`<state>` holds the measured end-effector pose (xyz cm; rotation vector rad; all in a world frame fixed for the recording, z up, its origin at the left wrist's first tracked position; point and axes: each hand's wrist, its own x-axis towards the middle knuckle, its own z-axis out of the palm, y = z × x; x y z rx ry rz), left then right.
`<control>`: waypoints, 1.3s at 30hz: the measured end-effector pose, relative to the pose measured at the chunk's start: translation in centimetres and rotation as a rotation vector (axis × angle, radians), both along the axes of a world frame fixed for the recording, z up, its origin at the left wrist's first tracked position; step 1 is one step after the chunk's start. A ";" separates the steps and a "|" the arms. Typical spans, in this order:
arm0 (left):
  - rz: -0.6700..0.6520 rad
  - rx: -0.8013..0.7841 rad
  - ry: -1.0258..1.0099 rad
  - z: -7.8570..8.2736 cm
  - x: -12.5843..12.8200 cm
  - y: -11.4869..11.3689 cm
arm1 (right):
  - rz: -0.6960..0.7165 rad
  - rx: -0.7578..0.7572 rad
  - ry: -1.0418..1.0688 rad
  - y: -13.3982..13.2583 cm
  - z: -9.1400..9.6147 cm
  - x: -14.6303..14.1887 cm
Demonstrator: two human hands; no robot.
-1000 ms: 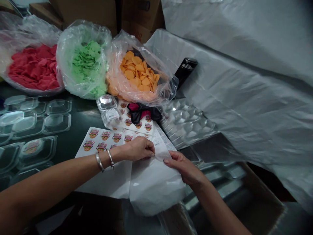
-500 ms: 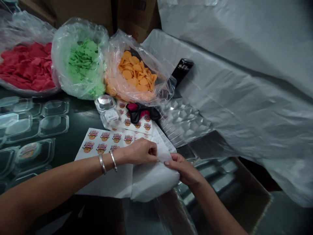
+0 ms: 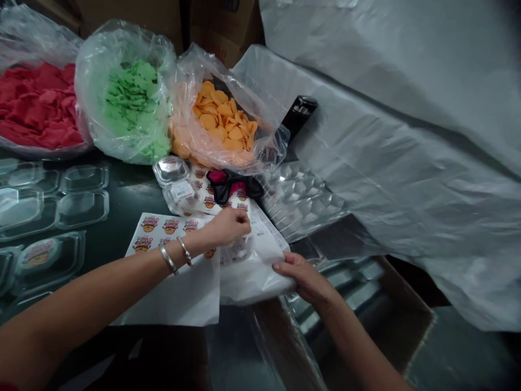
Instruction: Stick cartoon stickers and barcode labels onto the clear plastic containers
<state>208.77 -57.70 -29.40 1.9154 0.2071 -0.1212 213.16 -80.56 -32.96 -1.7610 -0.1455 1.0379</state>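
Observation:
My right hand (image 3: 303,276) pinches the right edge of a thin white sheet (image 3: 256,282) between thumb and fingers. Just left of it and higher, my left hand (image 3: 232,225) is closed, fingers curled, over the top of that sheet; whatever it pinches is hidden. Something clear and shiny (image 3: 236,251) shows beneath my left hand, too blurred to name. Under my left forearm lies a sheet of printed stickers (image 3: 171,298) with round burger-like pictures. Two bracelets circle my left wrist.
Clear plastic containers (image 3: 83,209) cover the left of the dark table. Bags of red (image 3: 40,106), green (image 3: 132,95) and orange pieces (image 3: 223,117) stand behind. A black-and-pink item (image 3: 234,187) lies on more stickers. An open box (image 3: 391,320) stands lower right, grey sheeting (image 3: 386,157) above.
My left hand has moved up and slightly left, away from my right hand. The white sheet's lower edge has risen, and a clear shiny thing now shows under the left hand.

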 end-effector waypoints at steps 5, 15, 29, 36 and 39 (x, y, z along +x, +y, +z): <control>0.197 0.152 -0.177 3.8 -0.6 2.5 | -0.171 -0.126 -0.405 -0.2 2.9 -0.3; -0.390 1.070 -0.664 3.2 -13.4 1.9 | -0.017 0.381 -0.034 10.4 3.3 -9.9; 0.052 0.362 -0.095 6.3 -22.6 15.3 | 0.616 0.185 -0.242 19.7 5.1 -14.2; 0.272 0.270 0.199 7.3 -30.2 20.8 | 0.636 0.197 -0.501 20.5 4.0 -16.2; 0.346 0.240 0.256 7.1 -31.5 21.4 | 0.690 0.251 -0.638 20.8 3.3 -17.8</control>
